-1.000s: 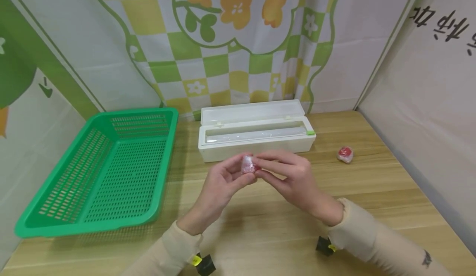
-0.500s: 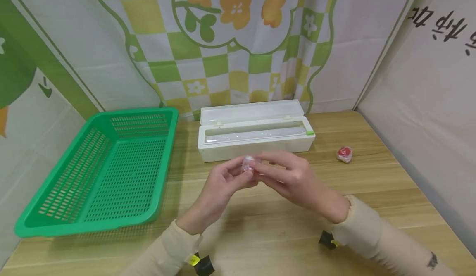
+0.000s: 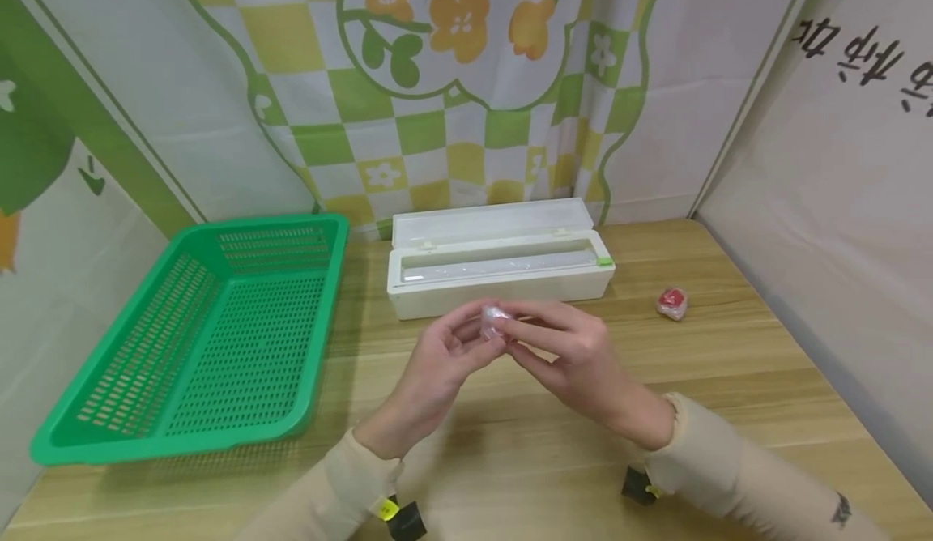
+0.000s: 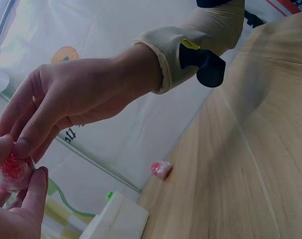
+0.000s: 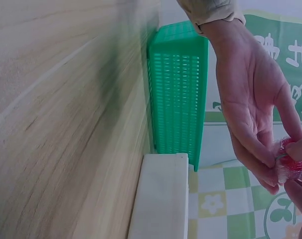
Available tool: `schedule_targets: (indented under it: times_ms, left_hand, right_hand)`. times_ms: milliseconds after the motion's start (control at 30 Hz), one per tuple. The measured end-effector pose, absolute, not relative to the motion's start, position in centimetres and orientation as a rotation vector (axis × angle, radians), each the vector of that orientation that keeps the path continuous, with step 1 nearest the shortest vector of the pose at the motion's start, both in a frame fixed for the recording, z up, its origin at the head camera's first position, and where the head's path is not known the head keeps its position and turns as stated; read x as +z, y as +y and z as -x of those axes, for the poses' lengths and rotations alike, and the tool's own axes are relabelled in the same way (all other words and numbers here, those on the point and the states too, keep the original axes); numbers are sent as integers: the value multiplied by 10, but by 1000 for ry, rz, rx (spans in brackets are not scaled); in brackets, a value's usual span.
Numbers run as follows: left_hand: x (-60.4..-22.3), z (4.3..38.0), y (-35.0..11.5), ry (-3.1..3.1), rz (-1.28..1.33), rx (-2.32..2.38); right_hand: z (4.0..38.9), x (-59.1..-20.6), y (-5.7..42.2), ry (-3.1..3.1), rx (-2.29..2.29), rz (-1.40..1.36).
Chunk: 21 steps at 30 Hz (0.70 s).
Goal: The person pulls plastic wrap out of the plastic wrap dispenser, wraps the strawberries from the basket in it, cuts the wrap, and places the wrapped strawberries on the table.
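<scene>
A small red item wrapped in clear plastic film is held up over the table between both hands. My left hand pinches it between thumb and fingers from the left. From the other side my right hand pinches the film with thumb and fingertips. In the left wrist view, red shows through the crinkled film of the wrapped item; the right wrist view shows the same red item with a thin green mark. Fingers hide part of it. A second red item in film lies on the table to the right.
Behind the hands stands a white cling film box, its lid up and a roll inside. A green slotted plastic basket sits at the left on the wooden table. A patterned curtain hangs at the back.
Both hands stay in nearly the same place. The wrapped item has turned between the fingers, so less red shows, and the right fingers have shifted over its film.
</scene>
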<state>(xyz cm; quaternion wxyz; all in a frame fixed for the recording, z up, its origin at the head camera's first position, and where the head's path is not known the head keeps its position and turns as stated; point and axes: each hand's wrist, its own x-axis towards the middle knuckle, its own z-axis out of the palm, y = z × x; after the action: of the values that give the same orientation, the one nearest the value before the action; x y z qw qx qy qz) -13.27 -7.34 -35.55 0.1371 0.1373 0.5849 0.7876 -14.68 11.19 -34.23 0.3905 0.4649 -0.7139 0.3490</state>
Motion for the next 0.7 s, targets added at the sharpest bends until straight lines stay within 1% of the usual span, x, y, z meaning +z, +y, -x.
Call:
schedule_targets:
  times_ms: [500,700]
  left_hand:
    - [-350,135,-78,1713,-457,2214]
    - [-351,143,-86,1910,-471,2209]
  right_hand:
    - [148,-333,118,-1798,935,-1165]
    - [150,-329,129,-1802,882,-1156]
